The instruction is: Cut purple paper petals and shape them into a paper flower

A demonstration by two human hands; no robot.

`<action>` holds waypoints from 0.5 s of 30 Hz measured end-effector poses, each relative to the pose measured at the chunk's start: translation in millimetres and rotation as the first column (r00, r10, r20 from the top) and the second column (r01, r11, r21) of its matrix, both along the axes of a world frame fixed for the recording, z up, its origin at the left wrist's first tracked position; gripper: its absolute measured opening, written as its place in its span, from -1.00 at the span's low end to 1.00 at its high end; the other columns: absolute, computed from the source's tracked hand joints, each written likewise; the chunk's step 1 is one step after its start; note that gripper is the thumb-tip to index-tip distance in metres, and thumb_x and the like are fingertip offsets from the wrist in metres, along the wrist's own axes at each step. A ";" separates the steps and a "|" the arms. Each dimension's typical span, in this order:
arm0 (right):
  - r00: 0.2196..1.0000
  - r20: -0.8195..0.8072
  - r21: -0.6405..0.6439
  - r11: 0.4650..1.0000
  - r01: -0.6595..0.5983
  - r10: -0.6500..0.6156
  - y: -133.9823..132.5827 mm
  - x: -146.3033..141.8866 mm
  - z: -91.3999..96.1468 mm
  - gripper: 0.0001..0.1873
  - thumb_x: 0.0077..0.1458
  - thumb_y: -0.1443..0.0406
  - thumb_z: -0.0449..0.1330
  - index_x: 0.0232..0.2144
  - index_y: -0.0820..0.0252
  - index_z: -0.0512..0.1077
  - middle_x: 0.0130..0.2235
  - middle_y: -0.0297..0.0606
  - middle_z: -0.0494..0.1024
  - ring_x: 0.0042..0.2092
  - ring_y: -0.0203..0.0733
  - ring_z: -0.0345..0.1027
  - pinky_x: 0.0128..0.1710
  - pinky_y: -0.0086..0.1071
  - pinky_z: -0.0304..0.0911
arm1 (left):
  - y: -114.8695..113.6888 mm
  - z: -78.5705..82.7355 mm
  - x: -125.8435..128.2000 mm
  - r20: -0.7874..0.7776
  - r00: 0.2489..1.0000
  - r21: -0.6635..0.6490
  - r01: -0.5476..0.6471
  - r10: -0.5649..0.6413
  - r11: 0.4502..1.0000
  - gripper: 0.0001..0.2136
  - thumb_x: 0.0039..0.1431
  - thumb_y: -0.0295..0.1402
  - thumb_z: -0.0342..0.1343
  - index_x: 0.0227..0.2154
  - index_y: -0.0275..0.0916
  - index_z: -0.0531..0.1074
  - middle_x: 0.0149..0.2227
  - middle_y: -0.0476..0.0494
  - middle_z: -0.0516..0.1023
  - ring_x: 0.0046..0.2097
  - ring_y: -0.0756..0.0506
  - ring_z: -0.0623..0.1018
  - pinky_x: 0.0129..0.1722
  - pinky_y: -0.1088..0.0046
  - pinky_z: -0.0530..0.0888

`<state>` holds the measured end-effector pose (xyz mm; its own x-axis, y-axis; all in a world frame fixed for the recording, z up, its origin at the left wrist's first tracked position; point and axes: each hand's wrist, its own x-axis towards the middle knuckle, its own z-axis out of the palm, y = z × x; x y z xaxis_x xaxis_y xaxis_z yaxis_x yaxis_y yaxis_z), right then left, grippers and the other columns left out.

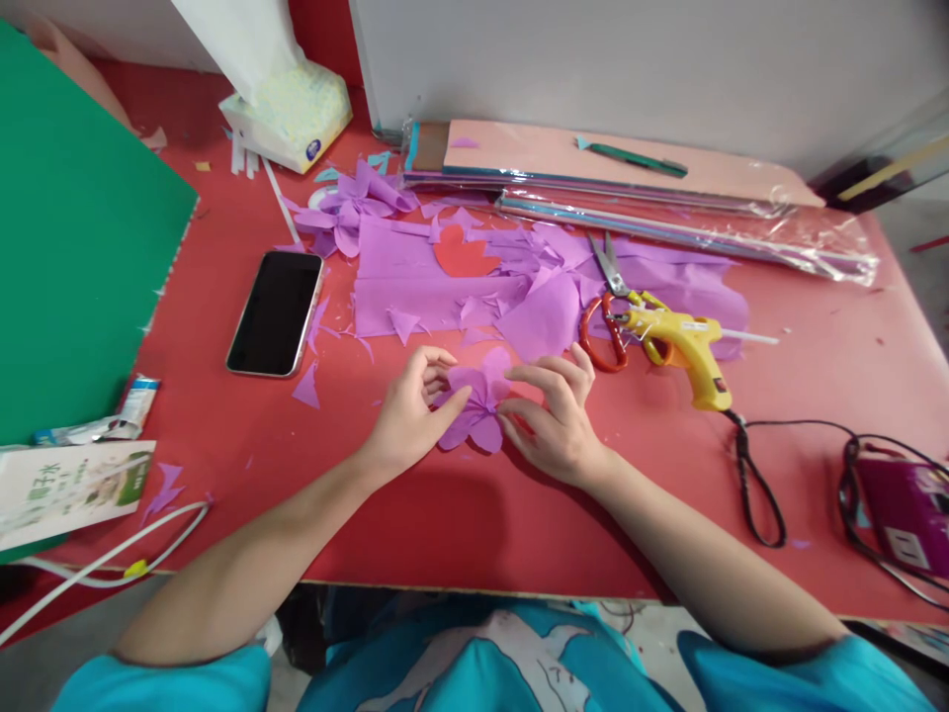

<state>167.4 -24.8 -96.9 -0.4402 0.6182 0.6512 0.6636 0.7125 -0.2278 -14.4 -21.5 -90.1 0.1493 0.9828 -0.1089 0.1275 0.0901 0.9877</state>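
A purple paper flower (485,432) with several petals lies between my two hands, low over the red table. My left hand (415,410) pinches its left petals between thumb and fingers. On the other side, my right hand (555,415) grips a right-hand petal near the centre, with thumb and index finger closed on it and the other fingers raised. Just beyond the flower are purple paper sheets and scraps (437,307), with a red paper petal shape (464,253) on top. Scissors with red handles (609,336) rest right of my right hand, beside a yellow glue gun (689,346).
A phone (276,314) lies to the left, near a green board (74,247). Another purple flower (352,213) sits behind it, by a tissue pack (297,114). Wrapped paper packs (667,222) and a green craft knife (638,158) are at the back. A cord (748,485) trails right.
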 end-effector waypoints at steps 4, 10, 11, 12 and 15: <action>1.000 0.025 -0.001 1.000 -0.011 0.011 -0.1 0.4 -0.3 -0.87 -0.05 0.44 0.14 -0.49 0.10 0.31 -0.18 -0.31 0.38 -0.09 -0.14 0.15 0.10 0.05 -0.09 | 1.0 3.7 0.3 -0.014 1.000 -0.043 -0.018 0.017 0.999 -0.80 0.00 -0.43 0.10 -0.31 -0.22 0.20 -0.36 -0.02 0.39 -0.28 0.02 0.49 -0.28 0.47 0.45; 0.999 0.034 -0.001 0.999 -0.039 0.039 -1.3 0.3 0.0 -0.87 -0.04 0.43 0.13 -0.50 0.10 0.31 -0.17 -0.31 0.38 -0.09 -0.13 0.14 0.10 0.03 -0.07 | 1.3 3.0 -0.9 -0.054 0.998 -0.011 -0.028 0.027 1.000 -0.82 -0.01 -0.43 0.10 -0.33 -0.23 0.23 -0.35 -0.03 0.39 -0.29 0.02 0.49 -0.32 0.49 0.46; 0.999 0.034 0.003 0.999 -0.041 0.040 -1.5 0.3 0.1 -0.87 -0.05 0.44 0.14 -0.50 0.10 0.31 -0.17 -0.31 0.38 -0.09 -0.14 0.14 0.10 0.02 -0.06 | 1.2 2.4 -1.0 -0.052 0.998 -0.011 -0.025 0.024 1.000 -0.83 -0.01 -0.43 0.10 -0.33 -0.23 0.23 -0.35 -0.03 0.39 -0.29 0.02 0.49 -0.32 0.49 0.46; 0.998 0.035 0.007 0.999 -0.043 0.043 -1.7 0.3 0.3 -0.87 -0.05 0.44 0.14 -0.50 0.10 0.30 -0.17 -0.31 0.38 -0.10 -0.14 0.14 0.10 0.02 -0.05 | 1.2 2.0 -1.0 -0.049 0.999 -0.010 -0.022 0.022 1.000 -0.83 -0.01 -0.44 0.09 -0.34 -0.23 0.23 -0.34 -0.03 0.39 -0.29 0.01 0.49 -0.32 0.49 0.46; 0.998 0.035 0.020 0.998 -0.054 0.054 -2.0 -0.1 1.1 -0.86 -0.05 0.45 0.14 -0.51 0.11 0.30 -0.19 -0.31 0.38 -0.10 -0.16 0.14 0.09 0.01 -0.02 | 1.1 1.7 -0.8 -0.043 0.999 -0.013 -0.013 0.012 1.000 -0.84 0.00 -0.45 0.09 -0.34 -0.23 0.23 -0.34 -0.04 0.39 -0.28 0.01 0.49 -0.31 0.47 0.46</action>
<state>167.3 -26.9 -95.8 -0.4953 0.5792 0.6475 0.6313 0.7520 -0.1898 -15.3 -20.4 -88.3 0.1320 0.9829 -0.1280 0.1689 0.1050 0.9800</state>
